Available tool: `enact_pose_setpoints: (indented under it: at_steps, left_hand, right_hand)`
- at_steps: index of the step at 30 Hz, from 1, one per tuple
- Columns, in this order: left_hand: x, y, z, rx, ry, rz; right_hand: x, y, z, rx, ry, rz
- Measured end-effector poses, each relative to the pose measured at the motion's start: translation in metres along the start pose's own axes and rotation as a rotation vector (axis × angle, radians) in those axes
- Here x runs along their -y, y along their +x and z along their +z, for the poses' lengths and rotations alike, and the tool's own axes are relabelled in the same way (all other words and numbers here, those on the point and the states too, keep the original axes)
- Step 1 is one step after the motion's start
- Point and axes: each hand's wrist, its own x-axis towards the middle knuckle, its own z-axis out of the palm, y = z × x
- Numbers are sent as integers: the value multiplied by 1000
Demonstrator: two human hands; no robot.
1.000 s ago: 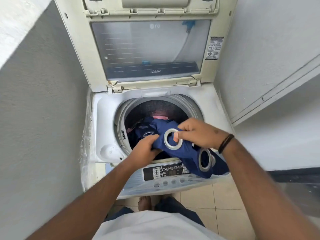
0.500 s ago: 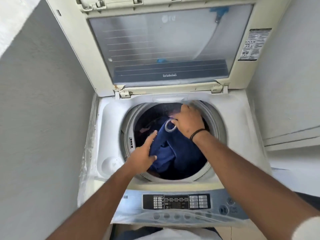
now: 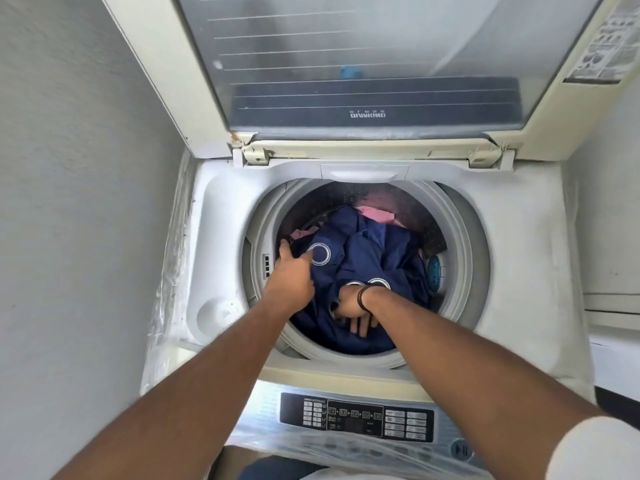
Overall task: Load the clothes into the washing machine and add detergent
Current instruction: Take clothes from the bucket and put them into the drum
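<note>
Pressing blue curtain (image 3: 367, 271) into washing machine (image 3: 512, 271) drum: left hand (image 3: 291, 275) grips fabric by a ring; right hand (image 3: 351, 311), fingers spread, pushes down. Advice: tuck rings below the rim, spreading the load evenly.

Curtain (image 3: 367, 258) inside drum (image 3: 460, 237), raised lid (image 3: 346, 64) behind, control panel (image 3: 356, 417) in front.
</note>
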Motion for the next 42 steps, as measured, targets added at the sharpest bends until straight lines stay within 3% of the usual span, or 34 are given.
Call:
enact_pose_setpoints:
  at_steps: [3,6,9,17,21,30,38,42]
  left_hand:
    - [-5,-3,0,-60,21,127]
    - [-1,-17,-11,-65,-142,151]
    - [12,-40,-29,-61,-303,154]
    - [62,-118,-44,-237,-799,156]
    - [81,-149,-30,-278,-909,208]
    - [68,-178,-7,-382,-860,469]
    - [-14,-216,16,-281,-701,784]
    - [-46,-248,36,-114,-609,923]
  right_hand:
    - [-6,12,-5,-284,481,-79]
    - [-14,6,-22,-566,919,-136]
    - [-17,-25,-36,-585,1177,-207]
    - [-25,-122,13,-655,1093,-304]
    - [-23,-169,65,-798,1126,-314]
    - [-29,-255,169,-1251,1481,-367]
    - [-66,-299,281,-1453,1663,-290]
    - [-95,-316,353,-1563,1777,-194]
